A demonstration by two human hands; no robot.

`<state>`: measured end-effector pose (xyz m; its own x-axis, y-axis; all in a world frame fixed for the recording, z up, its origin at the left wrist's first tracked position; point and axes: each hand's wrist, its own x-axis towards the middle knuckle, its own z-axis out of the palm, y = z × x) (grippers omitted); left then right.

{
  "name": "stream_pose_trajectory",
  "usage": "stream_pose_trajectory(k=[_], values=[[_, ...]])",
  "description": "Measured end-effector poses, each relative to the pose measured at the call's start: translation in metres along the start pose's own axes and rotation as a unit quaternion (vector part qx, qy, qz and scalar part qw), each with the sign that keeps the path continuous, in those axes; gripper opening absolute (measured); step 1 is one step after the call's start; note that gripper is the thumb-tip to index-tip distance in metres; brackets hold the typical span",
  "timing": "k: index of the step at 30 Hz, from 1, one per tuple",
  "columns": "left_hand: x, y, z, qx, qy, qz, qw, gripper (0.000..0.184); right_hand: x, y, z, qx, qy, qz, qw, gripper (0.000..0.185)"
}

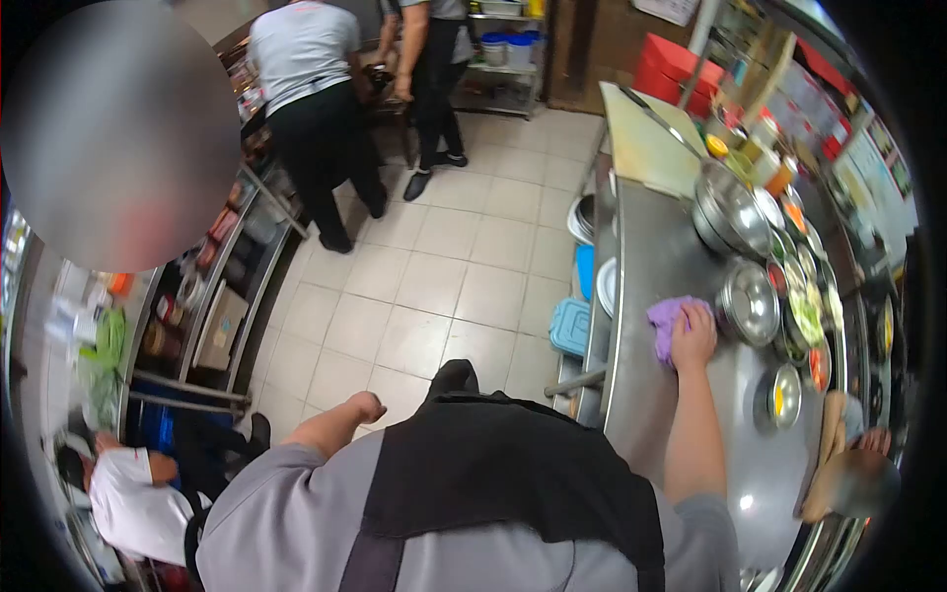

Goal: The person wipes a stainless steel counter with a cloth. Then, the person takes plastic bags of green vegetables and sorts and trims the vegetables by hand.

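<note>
Purple cloth (665,318) on the steel counter (646,414), right side, left of the metal bowls (750,301). Crumpled; one corner points left, toward the counter edge, long axis unclear. Your right hand (694,337) lies over it, fingers pointing far, touching it; whether they clamp it, I cannot tell. Your left hand (370,407) hangs over the floor tiles (395,335), well apart from the cloth, fingers seemingly curled; how tightly, I cannot tell.

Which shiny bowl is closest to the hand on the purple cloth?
The middle shiny bowl, right beside the right hand. The bigger bowl is by the cutting board; the smallest has yellow inside.
</note>
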<state>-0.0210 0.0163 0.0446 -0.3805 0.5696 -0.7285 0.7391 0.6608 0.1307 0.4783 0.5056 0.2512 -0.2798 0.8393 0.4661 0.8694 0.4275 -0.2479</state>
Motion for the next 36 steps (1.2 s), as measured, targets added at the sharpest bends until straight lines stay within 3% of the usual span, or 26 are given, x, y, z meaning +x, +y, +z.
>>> stream_pose_trajectory(k=[6, 12, 13, 21, 36], values=[[-0.038, 0.062, -0.03, -0.072, -0.019, 0.016, 0.997, 0.042, -0.001, -0.005, -0.003, 0.002, -0.005, 0.006, 1.0, 0.028], [-0.029, 0.041, -0.007, -0.08, -0.037, 0.024, 0.996, 0.041, -0.001, 0.001, 0.004, -0.01, 0.009, 0.003, 1.0, 0.027], [-0.028, 0.035, -0.009, -0.024, -0.039, 0.043, 0.998, 0.042, 0.0, 0.001, 0.004, -0.008, 0.015, -0.001, 1.0, 0.027], [-0.022, -0.013, 0.006, -0.003, -0.079, -0.024, 0.997, 0.047, -0.004, 0.001, 0.002, 0.012, 0.028, -0.009, 0.999, 0.026], [-0.04, 0.047, -0.021, -0.07, -0.017, 0.005, 0.997, 0.041, -0.003, -0.005, -0.003, 0.005, 0.018, 0.005, 1.0, 0.026]])
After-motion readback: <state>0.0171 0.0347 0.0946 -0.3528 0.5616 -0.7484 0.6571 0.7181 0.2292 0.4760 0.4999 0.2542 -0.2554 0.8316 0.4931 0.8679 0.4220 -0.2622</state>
